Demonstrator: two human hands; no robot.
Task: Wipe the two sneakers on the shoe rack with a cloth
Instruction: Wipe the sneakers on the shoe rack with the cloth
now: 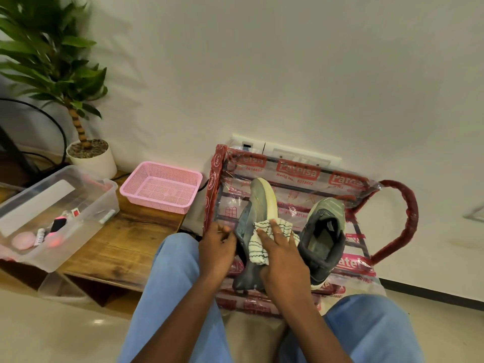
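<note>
Two grey-green sneakers sit on a plastic-wrapped red shoe rack (398, 205) against the wall. The left sneaker (258, 203) is tipped on its side, its pale sole edge facing right. My left hand (217, 247) grips that sneaker at its left edge. My right hand (281, 247) lies with straight fingers on a white cloth with dark wavy lines (262, 244), pressing it against the same sneaker. The right sneaker (324, 237) stands upright beside it, its opening facing up, untouched.
A pink mesh basket (161, 186) sits on a low wooden shelf (125, 244) left of the rack. A clear plastic bin (52, 216) with small items stands further left. A potted plant (91, 158) is behind it. My knees in blue trousers fill the foreground.
</note>
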